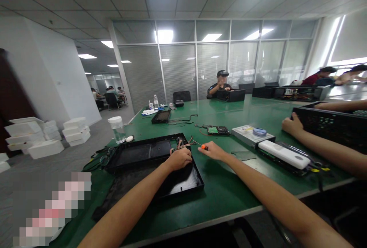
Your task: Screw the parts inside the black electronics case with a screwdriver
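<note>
A black computer case panel (149,156) lies on the green table (229,190) in front of me. My left hand (180,158) is closed in a fist on its right part, next to a bundle of coloured cables (179,145); what the fingers hold is hidden. My right hand (214,151) sits just right of the panel, closed round a small screwdriver with an orange handle (203,147), whose tip points left toward the cables.
A clear jar with a white lid (117,128) stands left of the panel. A drive (249,133), a white device (283,154) and a circuit board (217,130) lie to the right. A co-worker's arms (315,137) rest by a black crate (332,125). White boxes (43,137) are stacked on the floor.
</note>
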Demonstrator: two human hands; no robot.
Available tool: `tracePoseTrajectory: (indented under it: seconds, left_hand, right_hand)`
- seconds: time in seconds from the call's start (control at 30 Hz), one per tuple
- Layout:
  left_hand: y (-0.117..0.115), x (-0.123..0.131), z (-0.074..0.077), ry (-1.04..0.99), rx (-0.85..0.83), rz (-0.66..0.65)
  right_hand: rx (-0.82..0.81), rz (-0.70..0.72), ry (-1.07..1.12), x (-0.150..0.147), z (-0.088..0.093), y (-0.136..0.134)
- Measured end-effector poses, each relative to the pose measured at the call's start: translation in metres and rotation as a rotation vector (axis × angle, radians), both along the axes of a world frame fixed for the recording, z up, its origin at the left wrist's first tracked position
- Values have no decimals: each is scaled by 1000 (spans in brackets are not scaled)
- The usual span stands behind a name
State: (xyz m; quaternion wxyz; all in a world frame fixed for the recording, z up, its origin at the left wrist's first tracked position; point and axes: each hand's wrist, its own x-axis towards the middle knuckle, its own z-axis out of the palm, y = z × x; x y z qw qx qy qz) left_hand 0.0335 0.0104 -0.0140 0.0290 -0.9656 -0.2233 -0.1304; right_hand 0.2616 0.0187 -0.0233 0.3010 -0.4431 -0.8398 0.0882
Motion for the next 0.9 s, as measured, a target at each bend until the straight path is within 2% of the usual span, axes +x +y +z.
tracePoseTrajectory:
  seconds: [0.17, 0.3, 0.43, 0.67, 0.9]
  left_hand:
    - [-3, -7, 2, -118, -1, 103]
    - [-3, -6, 1, -94, 16, 148]
    - [0, -1, -2, -52, 17, 120]
    - [5, -6, -6, -105, 27, 2]
    - [7, -7, -8, -118, 73, -6]
  right_hand:
    - [17, -6, 11, -1, 4, -2]
    - [27, -22, 12, 2, 5, -3]
    - [31, -21, 8, 0, 5, -5]
    - [9, -13, 70, 1, 13, -5]
    - [47, -54, 41, 8, 14, 1]
